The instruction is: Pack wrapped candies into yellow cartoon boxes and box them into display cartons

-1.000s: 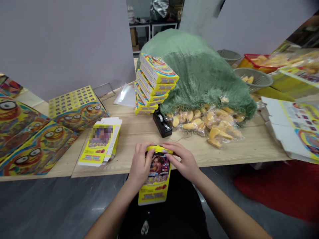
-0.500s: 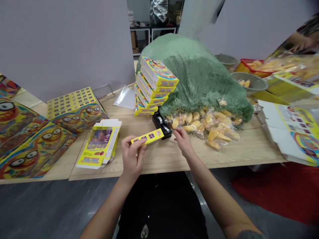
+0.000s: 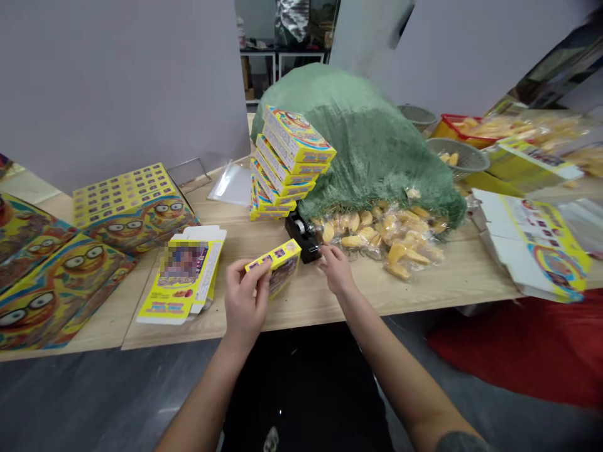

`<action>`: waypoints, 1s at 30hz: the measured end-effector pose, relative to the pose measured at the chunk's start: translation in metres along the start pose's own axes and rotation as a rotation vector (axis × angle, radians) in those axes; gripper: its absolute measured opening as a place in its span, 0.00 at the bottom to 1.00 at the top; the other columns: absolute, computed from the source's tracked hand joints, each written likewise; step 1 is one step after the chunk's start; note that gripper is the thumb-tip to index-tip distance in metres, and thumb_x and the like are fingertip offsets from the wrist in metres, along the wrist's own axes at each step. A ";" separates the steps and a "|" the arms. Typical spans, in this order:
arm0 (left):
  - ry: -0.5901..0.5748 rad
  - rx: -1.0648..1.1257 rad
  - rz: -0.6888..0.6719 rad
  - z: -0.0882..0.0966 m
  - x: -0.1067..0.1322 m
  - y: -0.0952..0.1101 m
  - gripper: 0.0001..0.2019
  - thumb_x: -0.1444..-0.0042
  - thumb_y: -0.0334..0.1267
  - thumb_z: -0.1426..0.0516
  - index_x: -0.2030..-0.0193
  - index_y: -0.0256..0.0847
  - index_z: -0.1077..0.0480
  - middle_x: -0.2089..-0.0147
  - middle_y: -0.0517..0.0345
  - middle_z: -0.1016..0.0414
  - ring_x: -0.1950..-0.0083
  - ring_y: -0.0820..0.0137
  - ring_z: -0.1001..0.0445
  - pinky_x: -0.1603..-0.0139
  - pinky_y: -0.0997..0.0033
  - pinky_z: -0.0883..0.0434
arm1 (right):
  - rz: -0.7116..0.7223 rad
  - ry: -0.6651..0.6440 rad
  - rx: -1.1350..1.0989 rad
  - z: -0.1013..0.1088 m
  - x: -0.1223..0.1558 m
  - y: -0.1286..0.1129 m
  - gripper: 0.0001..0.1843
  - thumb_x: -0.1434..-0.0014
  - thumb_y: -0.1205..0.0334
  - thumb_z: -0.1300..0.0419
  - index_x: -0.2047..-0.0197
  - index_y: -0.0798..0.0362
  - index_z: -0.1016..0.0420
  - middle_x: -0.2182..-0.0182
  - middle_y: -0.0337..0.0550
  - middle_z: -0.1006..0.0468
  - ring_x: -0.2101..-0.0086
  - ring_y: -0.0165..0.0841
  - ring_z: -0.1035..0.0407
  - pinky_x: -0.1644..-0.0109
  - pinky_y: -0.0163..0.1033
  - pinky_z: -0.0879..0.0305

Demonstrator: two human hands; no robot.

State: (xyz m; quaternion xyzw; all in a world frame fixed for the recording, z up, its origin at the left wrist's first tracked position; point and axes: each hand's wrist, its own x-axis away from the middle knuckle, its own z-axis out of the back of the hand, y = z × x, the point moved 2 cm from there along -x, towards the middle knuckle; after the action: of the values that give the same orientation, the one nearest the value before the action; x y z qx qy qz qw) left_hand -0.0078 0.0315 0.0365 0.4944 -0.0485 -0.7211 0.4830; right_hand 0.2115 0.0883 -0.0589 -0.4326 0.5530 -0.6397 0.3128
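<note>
- Gripping a small yellow printed carton, the left hand has its fingers curled closed around the lower part, leaving the top end exposed. The carton sits at 12 o'clock, tilted and apparently lifted clear of the wooden table.
- Reaching toward 1 o'clock, the right hand has its fingertips at the near end of a black tape dispenser, touching it or just beside it. The fingers look loosely bunched, but I cannot tell whether they pinch anything, such as tape.
- The dispenser sits just beyond the carton, within easy reach of the right hand, and its weight seems to keep it steady on the table.
- A leaning stack of yellow cartons stands at 12 o'clock, its upper end apparently propped against a green mesh sack.
- Clear bags of dried yellow fruit spill from under the sack at 1 o'clock.
- A flattened yellow carton blank lies at 11 o'clock, just beside the left hand — its picture is blurred out.
- Large printed cartoon-face sheets lie farther out at 10 o'clock, and an opened white-backed carton sheet lies at 2 o'clock.
</note>
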 end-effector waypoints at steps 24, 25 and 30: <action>-0.017 -0.072 -0.080 0.001 -0.003 0.014 0.15 0.39 0.29 0.48 0.46 0.47 0.37 0.54 0.55 0.39 0.56 0.70 0.33 0.57 0.68 0.28 | 0.251 -0.404 -0.126 -0.045 0.102 -0.091 0.37 0.41 0.59 0.42 0.31 0.53 0.50 0.74 0.34 0.27 0.72 0.29 0.31 0.70 0.35 0.34; -0.051 -0.105 -0.075 0.001 -0.003 0.014 0.16 0.38 0.29 0.49 0.46 0.48 0.36 0.53 0.55 0.40 0.56 0.70 0.33 0.57 0.68 0.28 | 0.243 -0.394 -0.110 -0.046 0.102 -0.091 0.37 0.42 0.59 0.42 0.32 0.53 0.50 0.74 0.34 0.27 0.72 0.29 0.31 0.70 0.35 0.34; -0.202 -0.138 0.007 -0.002 -0.004 0.012 0.18 0.37 0.31 0.52 0.43 0.48 0.32 0.52 0.53 0.42 0.54 0.68 0.32 0.55 0.67 0.28 | 0.209 -0.377 -0.061 -0.047 0.098 -0.085 0.38 0.42 0.55 0.41 0.32 0.53 0.50 0.74 0.35 0.25 0.71 0.31 0.30 0.68 0.37 0.33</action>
State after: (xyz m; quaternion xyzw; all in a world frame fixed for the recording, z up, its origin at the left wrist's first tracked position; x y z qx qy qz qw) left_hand 0.0020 0.0287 0.0450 0.3845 -0.0488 -0.7673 0.5109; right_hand 0.1343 0.0393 0.0443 -0.4941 0.5457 -0.4945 0.4622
